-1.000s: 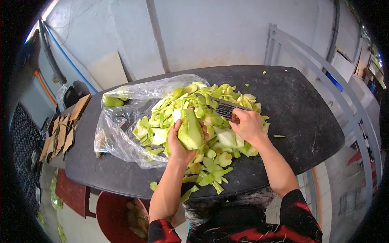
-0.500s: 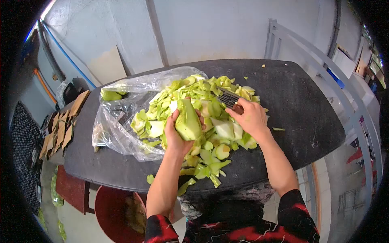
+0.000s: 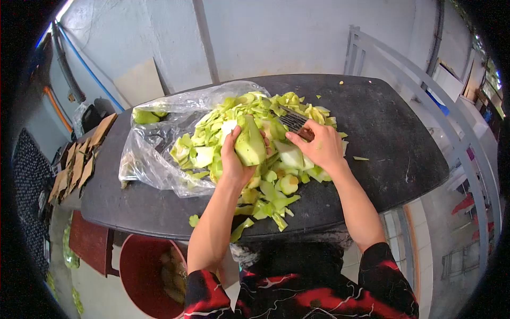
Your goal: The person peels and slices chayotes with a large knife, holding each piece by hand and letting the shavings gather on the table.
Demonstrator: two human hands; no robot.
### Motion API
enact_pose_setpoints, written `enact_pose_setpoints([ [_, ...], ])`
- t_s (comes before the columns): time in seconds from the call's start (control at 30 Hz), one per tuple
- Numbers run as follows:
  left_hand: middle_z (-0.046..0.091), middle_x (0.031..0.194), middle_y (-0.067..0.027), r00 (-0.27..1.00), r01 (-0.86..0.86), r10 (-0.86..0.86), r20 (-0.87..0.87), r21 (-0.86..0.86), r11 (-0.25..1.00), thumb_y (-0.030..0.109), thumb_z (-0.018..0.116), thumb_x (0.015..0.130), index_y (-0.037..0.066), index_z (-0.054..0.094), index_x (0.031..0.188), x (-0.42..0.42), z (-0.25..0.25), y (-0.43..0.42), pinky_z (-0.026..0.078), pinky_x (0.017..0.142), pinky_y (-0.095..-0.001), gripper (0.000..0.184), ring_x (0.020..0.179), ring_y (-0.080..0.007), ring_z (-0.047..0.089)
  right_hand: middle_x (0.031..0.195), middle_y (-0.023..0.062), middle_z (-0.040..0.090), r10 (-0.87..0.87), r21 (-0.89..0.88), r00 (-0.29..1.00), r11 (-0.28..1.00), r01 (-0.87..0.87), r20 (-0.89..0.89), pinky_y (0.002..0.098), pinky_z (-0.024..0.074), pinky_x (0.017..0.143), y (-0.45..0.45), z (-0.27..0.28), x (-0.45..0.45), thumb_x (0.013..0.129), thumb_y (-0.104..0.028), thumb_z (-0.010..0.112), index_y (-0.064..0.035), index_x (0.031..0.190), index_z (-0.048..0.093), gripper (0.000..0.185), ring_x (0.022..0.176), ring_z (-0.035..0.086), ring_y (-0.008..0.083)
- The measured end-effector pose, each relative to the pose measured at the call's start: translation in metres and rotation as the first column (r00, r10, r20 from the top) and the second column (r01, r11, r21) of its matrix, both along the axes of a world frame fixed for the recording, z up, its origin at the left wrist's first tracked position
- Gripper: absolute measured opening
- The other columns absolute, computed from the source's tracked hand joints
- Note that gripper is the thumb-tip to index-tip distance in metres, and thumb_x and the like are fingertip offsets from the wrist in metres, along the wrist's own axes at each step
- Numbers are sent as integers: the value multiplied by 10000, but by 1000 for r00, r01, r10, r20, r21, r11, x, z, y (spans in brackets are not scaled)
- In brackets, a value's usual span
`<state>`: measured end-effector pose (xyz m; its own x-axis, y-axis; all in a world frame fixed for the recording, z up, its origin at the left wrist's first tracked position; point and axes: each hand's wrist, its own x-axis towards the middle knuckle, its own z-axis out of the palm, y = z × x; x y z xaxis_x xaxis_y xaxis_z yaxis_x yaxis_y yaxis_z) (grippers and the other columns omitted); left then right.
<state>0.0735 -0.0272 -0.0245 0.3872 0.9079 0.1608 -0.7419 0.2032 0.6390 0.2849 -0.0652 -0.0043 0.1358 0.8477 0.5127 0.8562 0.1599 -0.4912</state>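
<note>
A pale green, partly peeled fruit [image 3: 251,142] is held upright in my left hand [image 3: 237,157], its fingers wrapped round it. To its right, my right hand [image 3: 322,143] grips the brown handle of a knife [image 3: 291,119], whose dark, patterned blade points up and left, apart from the fruit. Under and around both hands lies a heap of green peels and pale pieces [image 3: 223,114]. A clear plastic bag [image 3: 151,167] spreads out left of the heap, with green fruit [image 3: 145,116] at its upper left.
The dark table [image 3: 393,154] has rounded edges. Below its front left edge stand a red bin [image 3: 139,271] with scraps inside and a reddish-brown stool [image 3: 87,239]. Cardboard pieces [image 3: 79,162] lie at the left. A grey metal railing [image 3: 441,111] stands at the right.
The view has shifted, so the table and heap appear higher. My left hand still holds the fruit, now turned slightly, and my right hand with the knife has moved a little left.
</note>
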Motion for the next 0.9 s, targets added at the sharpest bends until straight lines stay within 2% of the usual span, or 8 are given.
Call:
enact_pose_setpoints([
  [0.13, 615, 1022, -137, 1000, 20, -20, -7, 8, 1000, 408, 406, 959, 77, 514, 1277, 0, 1, -3, 491, 776, -446, 471, 902, -272, 607, 660, 68, 670, -7, 15, 1000, 1000, 7, -24, 394, 504, 582, -2, -4, -2, 786, -539, 723, -64, 765, 649, 482, 629, 664, 282],
  [0.2, 617, 1020, -140, 1000, 30, -30, 5, -51, 998, 401, 394, 967, 66, 519, 1262, 0, 3, -4, 492, 771, -444, 463, 902, -273, 608, 653, 66, 666, -8, 39, 1000, 999, 8, -2, 394, 500, 577, -2, -2, -2, 788, -533, 725, -68, 758, 650, 472, 619, 658, 278],
  [0.3, 616, 1020, -141, 999, 34, -33, 34, -28, 999, 399, 390, 970, 54, 520, 1260, -3, 1, -1, 494, 769, -443, 469, 899, -281, 606, 631, 65, 649, -16, 4, 999, 1000, 16, -38, 334, 494, 584, -4, -1, -3, 789, -485, 758, -40, 763, 652, 459, 595, 642, 212],
  [0.43, 612, 1016, -138, 1000, -2, 2, 26, -8, 1000, 406, 406, 962, 74, 512, 1285, -7, -1, 5, 495, 757, -437, 474, 890, -278, 600, 625, 69, 642, -12, 44, 999, 999, 14, -48, 337, 487, 577, -3, -3, 0, 795, -482, 754, -33, 763, 649, 462, 582, 631, 213],
  [0.5, 612, 1013, -137, 1000, -22, 23, 16, -20, 1000, 407, 412, 959, 88, 507, 1296, -7, 2, 2, 494, 752, -437, 474, 888, -276, 598, 629, 87, 653, -17, 47, 998, 999, 20, -58, 394, 496, 569, -4, -1, 2, 795, -522, 724, -69, 753, 657, 460, 595, 648, 283],
  [0.63, 612, 1012, -131, 999, -42, 42, 3, -26, 999, 413, 420, 952, 122, 494, 1326, -6, 1, 3, 493, 747, -440, 480, 889, -272, 597, 627, 88, 653, -9, 36, 998, 999, 11, -61, 397, 497, 566, -4, 0, 2, 797, -527, 720, -69, 762, 662, 463, 593, 649, 286],
  [0.77, 614, 1014, -132, 997, -74, 75, -23, 21, 997, 420, 424, 948, 114, 504, 1312, -8, -3, 7, 494, 759, -438, 482, 891, -272, 598, 624, 88, 652, 28, 42, 996, 999, -25, -87, 395, 497, 566, -4, -4, 1, 799, -519, 721, -65, 750, 661, 461, 591, 650, 281],
  [0.9, 616, 1015, -132, 997, -76, 76, -34, -21, 997, 421, 409, 952, 106, 519, 1289, -11, -2, 9, 492, 778, -435, 475, 891, -272, 598, 622, 89, 654, 48, 49, 993, 998, -43, -108, 390, 494, 560, -4, -2, 2, 801, -504, 723, -62, 750, 669, 448, 586, 650, 274],
])
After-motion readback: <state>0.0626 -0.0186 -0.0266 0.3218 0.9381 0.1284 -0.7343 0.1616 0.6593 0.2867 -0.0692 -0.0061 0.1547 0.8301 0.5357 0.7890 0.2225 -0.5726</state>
